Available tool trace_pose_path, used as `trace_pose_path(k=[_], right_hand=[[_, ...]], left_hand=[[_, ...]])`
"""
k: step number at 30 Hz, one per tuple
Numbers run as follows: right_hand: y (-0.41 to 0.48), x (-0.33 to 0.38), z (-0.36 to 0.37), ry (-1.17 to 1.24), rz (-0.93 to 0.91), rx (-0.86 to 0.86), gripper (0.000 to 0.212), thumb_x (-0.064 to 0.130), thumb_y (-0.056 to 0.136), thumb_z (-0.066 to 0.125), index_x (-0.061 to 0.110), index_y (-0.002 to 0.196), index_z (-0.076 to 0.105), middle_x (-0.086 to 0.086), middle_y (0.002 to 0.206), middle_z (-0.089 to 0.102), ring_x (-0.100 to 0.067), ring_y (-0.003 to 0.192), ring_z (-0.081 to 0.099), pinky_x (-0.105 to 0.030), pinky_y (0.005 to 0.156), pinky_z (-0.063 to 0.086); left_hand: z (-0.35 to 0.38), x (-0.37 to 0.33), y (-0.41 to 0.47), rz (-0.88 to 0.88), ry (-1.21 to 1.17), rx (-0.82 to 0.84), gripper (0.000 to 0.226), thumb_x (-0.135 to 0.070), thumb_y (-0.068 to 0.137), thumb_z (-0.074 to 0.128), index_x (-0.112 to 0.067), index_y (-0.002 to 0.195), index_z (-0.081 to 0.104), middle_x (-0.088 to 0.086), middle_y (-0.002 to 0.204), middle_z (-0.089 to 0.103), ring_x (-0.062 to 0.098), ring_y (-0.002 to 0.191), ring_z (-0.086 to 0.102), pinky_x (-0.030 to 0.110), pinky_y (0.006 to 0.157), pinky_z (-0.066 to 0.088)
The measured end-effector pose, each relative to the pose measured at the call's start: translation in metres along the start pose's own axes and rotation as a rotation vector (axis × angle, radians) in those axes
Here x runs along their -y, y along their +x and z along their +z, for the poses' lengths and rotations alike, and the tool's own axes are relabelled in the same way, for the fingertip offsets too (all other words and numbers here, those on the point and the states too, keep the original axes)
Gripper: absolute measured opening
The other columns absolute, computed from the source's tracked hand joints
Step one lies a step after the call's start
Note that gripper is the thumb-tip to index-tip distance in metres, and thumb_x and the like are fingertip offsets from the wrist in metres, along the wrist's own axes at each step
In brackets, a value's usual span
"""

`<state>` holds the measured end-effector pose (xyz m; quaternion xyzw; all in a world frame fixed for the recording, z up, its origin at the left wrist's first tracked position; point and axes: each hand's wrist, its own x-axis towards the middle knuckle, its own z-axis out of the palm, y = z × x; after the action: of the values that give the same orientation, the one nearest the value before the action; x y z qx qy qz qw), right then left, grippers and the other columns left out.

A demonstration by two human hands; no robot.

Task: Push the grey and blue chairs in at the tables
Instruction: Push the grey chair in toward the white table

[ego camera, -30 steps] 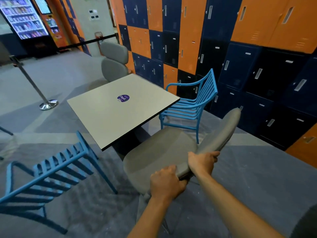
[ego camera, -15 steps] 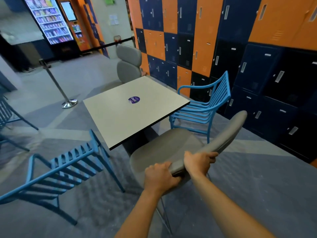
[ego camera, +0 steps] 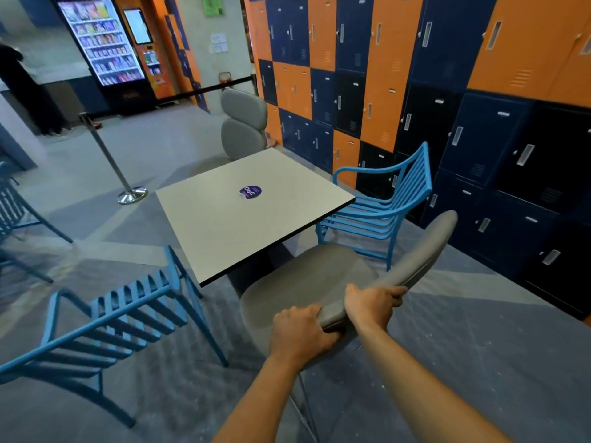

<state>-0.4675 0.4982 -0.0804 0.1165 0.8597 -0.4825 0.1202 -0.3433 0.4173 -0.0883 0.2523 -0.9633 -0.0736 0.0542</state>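
Note:
A grey padded chair (ego camera: 307, 282) stands at the near corner of a square white table (ego camera: 230, 225), its seat front just under the table edge. My left hand (ego camera: 299, 330) and my right hand (ego camera: 371, 303) both grip the top of its backrest. A blue slatted chair (ego camera: 383, 203) sits at the table's right side. Another blue chair (ego camera: 105, 321) stands at the near left side, its back towards me. A second grey chair (ego camera: 243, 123) is at the far side of the table.
Orange and dark blue lockers (ego camera: 415, 91) line the wall on the right. A chrome barrier post (ego camera: 128, 190) with a black belt stands left of the table. More blue chairs (ego camera: 12, 212) are at the far left. A vending machine (ego camera: 102, 43) and a person in black (ego camera: 28, 91) are in the background.
The view has lifted and turned a little, showing more of the room. The grey chair seems slightly nearer the table. Both hands keep the same hold on its backrest.

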Motion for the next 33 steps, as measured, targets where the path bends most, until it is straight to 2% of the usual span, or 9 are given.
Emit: trace_pose_path(k=[7,11,15,18,21,26,28,30,33], right_hand=[[0.003,0.013,0.019,0.002,0.008,0.006,0.121,0.028,0.081,0.077,0.004,0.158,-0.014,-0.029,0.158,0.019,-0.047,0.130,0.048,-0.054,0.100,0.051],[0.009,0.014,0.020,-0.004,0.004,0.014,0.121,0.028,0.083,0.077,0.005,0.158,-0.015,-0.029,0.158,0.019,-0.043,0.122,0.055,-0.047,0.087,0.055],[0.013,0.011,0.018,-0.020,-0.004,0.006,0.123,0.028,0.082,0.078,0.002,0.157,-0.015,-0.028,0.154,0.025,-0.039,0.112,0.059,-0.036,0.071,0.045],[0.016,0.009,0.014,-0.017,-0.001,0.034,0.122,0.026,0.082,0.079,0.002,0.157,-0.014,-0.026,0.150,0.029,-0.029,0.092,0.055,-0.032,0.063,0.043],[0.016,0.007,0.011,-0.025,0.001,0.042,0.119,0.027,0.081,0.079,0.002,0.157,-0.010,-0.025,0.146,0.033,-0.025,0.084,0.048,-0.034,0.067,0.042],[0.013,0.005,0.009,-0.028,-0.035,0.010,0.117,0.030,0.079,0.081,0.005,0.157,-0.003,-0.025,0.143,0.037,-0.034,0.093,0.056,-0.037,0.068,0.043],[0.013,0.003,0.009,-0.030,-0.031,0.003,0.122,0.034,0.077,0.083,0.005,0.158,-0.004,-0.027,0.149,0.033,-0.039,0.105,0.057,-0.040,0.072,0.046],[0.010,0.000,0.007,-0.075,-0.028,0.008,0.129,0.038,0.077,0.082,0.003,0.158,-0.011,-0.028,0.162,0.015,-0.045,0.135,0.044,-0.049,0.095,0.049],[0.002,-0.005,0.003,-0.229,-0.145,-0.021,0.128,0.046,0.081,0.077,0.003,0.159,-0.015,-0.023,0.168,-0.011,-0.042,0.155,0.005,-0.056,0.122,0.023]], left_hand=[[0.001,0.016,0.018,-0.025,0.017,0.003,0.072,-0.081,0.074,0.044,-0.037,0.129,0.061,-0.007,0.105,0.073,0.018,0.094,0.067,0.033,0.087,0.050],[0.005,0.015,0.021,-0.031,0.023,-0.006,0.070,-0.080,0.074,0.043,-0.037,0.125,0.062,-0.007,0.102,0.073,0.019,0.092,0.068,0.033,0.083,0.051],[0.010,0.012,0.023,-0.043,0.022,-0.021,0.068,-0.079,0.074,0.043,-0.035,0.122,0.063,-0.006,0.103,0.074,0.021,0.092,0.068,0.033,0.082,0.051],[0.012,0.009,0.021,-0.050,0.002,-0.023,0.066,-0.077,0.075,0.045,-0.034,0.122,0.063,-0.006,0.104,0.074,0.022,0.093,0.068,0.034,0.082,0.051],[0.017,0.007,0.019,-0.057,-0.016,-0.033,0.066,-0.078,0.075,0.045,-0.033,0.120,0.063,-0.005,0.104,0.074,0.023,0.092,0.068,0.035,0.080,0.050],[0.015,0.005,0.018,-0.063,-0.054,-0.024,0.069,-0.081,0.073,0.048,-0.031,0.119,0.064,-0.003,0.103,0.073,0.025,0.090,0.067,0.036,0.078,0.047],[0.015,0.005,0.015,-0.065,-0.101,-0.030,0.068,-0.080,0.072,0.051,-0.032,0.118,0.064,-0.003,0.102,0.073,0.025,0.089,0.067,0.037,0.077,0.047],[0.015,0.006,0.008,-0.072,-0.179,-0.057,0.065,-0.079,0.071,0.054,-0.034,0.117,0.065,-0.006,0.102,0.073,0.022,0.090,0.067,0.037,0.076,0.048],[0.014,0.012,-0.003,-0.098,-0.322,-0.098,0.063,-0.075,0.070,0.060,-0.038,0.121,0.065,-0.010,0.109,0.072,0.016,0.095,0.066,0.035,0.078,0.051]])
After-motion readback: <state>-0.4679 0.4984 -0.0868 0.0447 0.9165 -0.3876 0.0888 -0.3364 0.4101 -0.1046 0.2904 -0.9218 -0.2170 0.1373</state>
